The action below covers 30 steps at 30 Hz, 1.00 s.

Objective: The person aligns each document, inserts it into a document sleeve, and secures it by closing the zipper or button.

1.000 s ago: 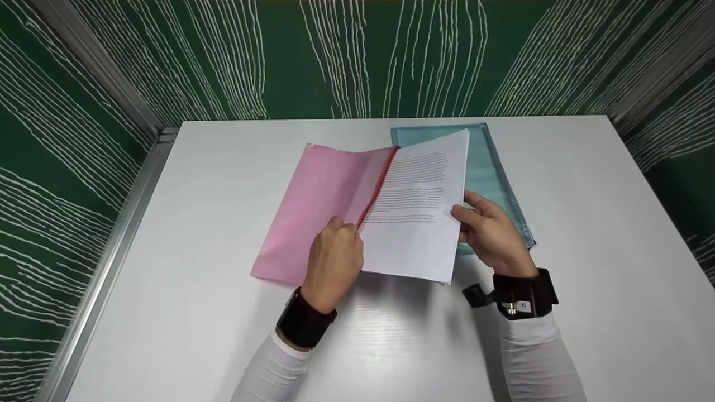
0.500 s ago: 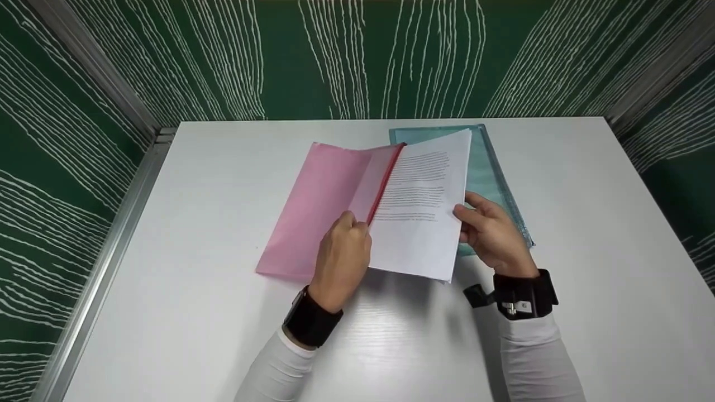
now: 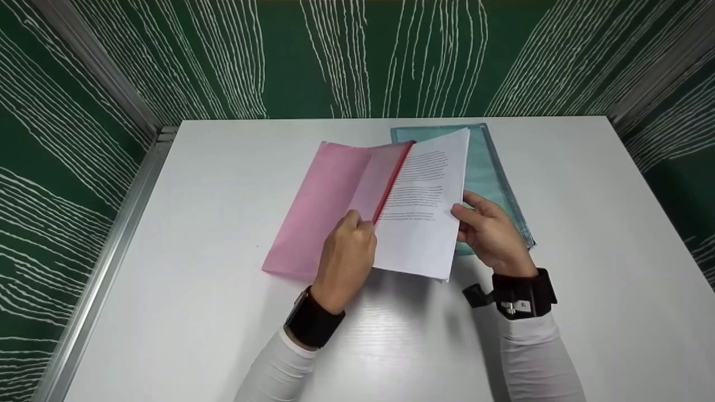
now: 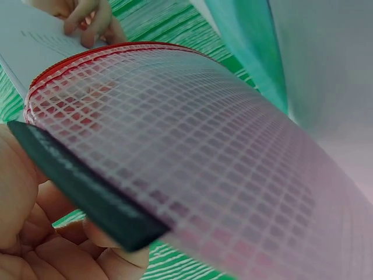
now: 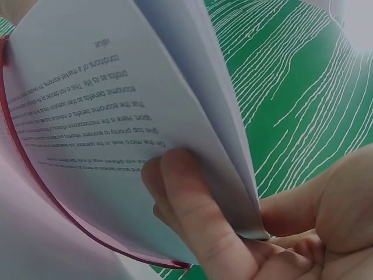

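A pink mesh zipper pouch (image 3: 313,206) with a red zipper edge (image 3: 395,180) covers the left part of a stack of printed paper sheets (image 3: 419,240). My left hand (image 3: 345,262) grips the pouch by its near corner, beside the zipper. In the left wrist view, the grid of the pouch (image 4: 192,134) and a dark strip (image 4: 87,184) at its edge show close up. My right hand (image 3: 494,234) pinches the sheets at their right edge, thumb on one side and fingers on the other. The right wrist view shows the fingers (image 5: 201,216) against the printed sheets (image 5: 99,128), whose edges fan slightly apart.
A teal zipper pouch (image 3: 491,173) lies at the back right of the white table (image 3: 195,312), partly behind the sheets and right hand. Green walls (image 3: 357,61) with white lines and metal frame bars (image 3: 106,240) border the table.
My left hand has moved right and slightly away from me with the pink pouch, whose zipper edge now covers more of the sheets. The right hand and the sheets have hardly moved.
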### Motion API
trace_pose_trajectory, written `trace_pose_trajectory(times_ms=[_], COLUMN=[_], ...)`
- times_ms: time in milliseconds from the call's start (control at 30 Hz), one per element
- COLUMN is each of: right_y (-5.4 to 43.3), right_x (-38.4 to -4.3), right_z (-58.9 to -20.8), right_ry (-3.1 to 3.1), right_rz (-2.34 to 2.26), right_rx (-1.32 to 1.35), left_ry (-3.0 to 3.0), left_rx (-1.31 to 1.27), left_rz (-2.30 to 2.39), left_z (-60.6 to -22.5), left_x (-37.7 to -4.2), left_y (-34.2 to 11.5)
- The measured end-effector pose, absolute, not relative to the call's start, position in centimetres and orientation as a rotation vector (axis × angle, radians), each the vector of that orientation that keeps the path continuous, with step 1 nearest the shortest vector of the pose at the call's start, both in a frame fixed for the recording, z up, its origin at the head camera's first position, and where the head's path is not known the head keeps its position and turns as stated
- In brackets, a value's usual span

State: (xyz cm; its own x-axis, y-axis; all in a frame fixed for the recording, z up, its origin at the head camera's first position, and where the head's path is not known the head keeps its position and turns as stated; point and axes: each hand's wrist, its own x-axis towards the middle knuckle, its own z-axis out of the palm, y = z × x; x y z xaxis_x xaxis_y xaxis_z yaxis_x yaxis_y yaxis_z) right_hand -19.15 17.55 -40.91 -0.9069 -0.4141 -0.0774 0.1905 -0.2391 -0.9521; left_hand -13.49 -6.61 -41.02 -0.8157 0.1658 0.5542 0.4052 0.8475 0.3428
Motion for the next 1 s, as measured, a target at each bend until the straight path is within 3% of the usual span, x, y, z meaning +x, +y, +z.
trace_pose_trajectory(times_ms=[1000], right_y=[16.4], right_x=[-19.1], right_z=[-41.5], right_ry=[1.584], right_rz=[-2.24], right_rx=[-0.242], left_ry=[-2.43], left_rx=[-0.475], left_rz=[-0.654], left_z=[-41.0], left_x=[-13.1], left_y=[-6.2])
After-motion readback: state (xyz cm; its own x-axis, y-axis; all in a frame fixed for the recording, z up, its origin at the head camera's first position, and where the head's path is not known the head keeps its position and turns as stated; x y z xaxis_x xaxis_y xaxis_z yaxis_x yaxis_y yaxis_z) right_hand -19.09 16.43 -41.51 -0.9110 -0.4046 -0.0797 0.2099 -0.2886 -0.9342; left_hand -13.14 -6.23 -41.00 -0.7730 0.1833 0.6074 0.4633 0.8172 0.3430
